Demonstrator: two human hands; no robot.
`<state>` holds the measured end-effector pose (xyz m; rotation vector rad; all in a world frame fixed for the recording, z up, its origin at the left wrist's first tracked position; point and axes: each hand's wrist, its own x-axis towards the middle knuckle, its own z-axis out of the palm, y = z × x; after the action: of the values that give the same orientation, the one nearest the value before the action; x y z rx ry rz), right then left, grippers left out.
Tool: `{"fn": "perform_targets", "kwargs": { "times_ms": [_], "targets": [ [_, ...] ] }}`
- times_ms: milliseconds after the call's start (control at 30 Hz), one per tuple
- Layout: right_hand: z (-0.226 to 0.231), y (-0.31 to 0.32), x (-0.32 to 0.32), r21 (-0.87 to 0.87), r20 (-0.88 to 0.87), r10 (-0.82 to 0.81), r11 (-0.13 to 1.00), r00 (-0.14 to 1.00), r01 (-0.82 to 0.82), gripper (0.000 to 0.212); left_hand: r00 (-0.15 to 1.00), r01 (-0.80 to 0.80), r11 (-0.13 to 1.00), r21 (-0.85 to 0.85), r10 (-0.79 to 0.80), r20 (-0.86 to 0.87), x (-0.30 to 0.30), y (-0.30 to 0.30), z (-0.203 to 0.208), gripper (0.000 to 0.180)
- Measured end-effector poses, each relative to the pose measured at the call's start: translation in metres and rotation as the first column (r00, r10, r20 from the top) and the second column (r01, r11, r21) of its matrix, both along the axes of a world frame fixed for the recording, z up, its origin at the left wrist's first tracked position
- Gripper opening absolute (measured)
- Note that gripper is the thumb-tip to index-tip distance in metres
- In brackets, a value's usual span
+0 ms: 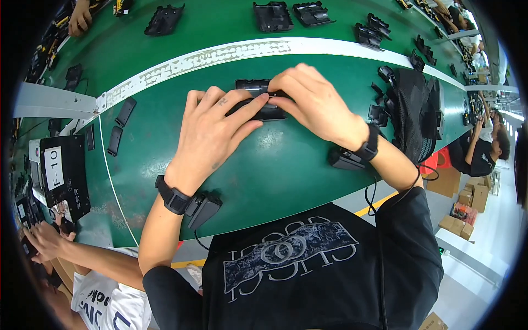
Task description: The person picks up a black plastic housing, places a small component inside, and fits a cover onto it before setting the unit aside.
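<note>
A black plastic housing part lies on the green table before me, largely covered by my fingers. My left hand rests over its left side, the index finger reaching across it and the thumb at the near edge. From the right, my right hand closes thumb and index finger on the housing's upper right part, the fingertips meeting those of the left hand. Whether a smaller piece sits between the fingertips is hidden. Each wrist wears a black strap; a small black box hangs at the left one, another at the right.
A black mesh bag stands at the right among loose black parts. Two slim black pieces lie at the left, near a black-and-white box. Beyond a white strip are more black housings. Co-workers' hands show at the left.
</note>
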<state>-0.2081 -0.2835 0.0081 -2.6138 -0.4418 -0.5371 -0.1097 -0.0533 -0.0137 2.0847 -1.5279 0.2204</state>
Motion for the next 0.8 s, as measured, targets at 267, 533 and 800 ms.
{"fn": "perform_targets", "kwargs": {
  "times_ms": [267,533,800],
  "targets": [
    [0.041,0.002,0.048,-0.267,-0.275,0.144,0.939,0.951,-0.219,0.015,1.000,0.008,1.000,0.006,-0.008,0.006,0.019,0.002,0.013,0.045],
    [0.017,-0.009,0.014,-0.132,-0.302,0.079,0.984,0.950,-0.123,0.015,0.983,-0.114,0.993,-0.032,0.108,-0.145,-0.017,-0.004,-0.012,0.047],
    [0.049,0.005,0.023,-0.200,-0.307,0.175,0.949,0.935,-0.243,0.014,0.970,-0.157,0.983,-0.096,0.136,-0.200,-0.033,-0.004,-0.026,0.048]
  ]
}}
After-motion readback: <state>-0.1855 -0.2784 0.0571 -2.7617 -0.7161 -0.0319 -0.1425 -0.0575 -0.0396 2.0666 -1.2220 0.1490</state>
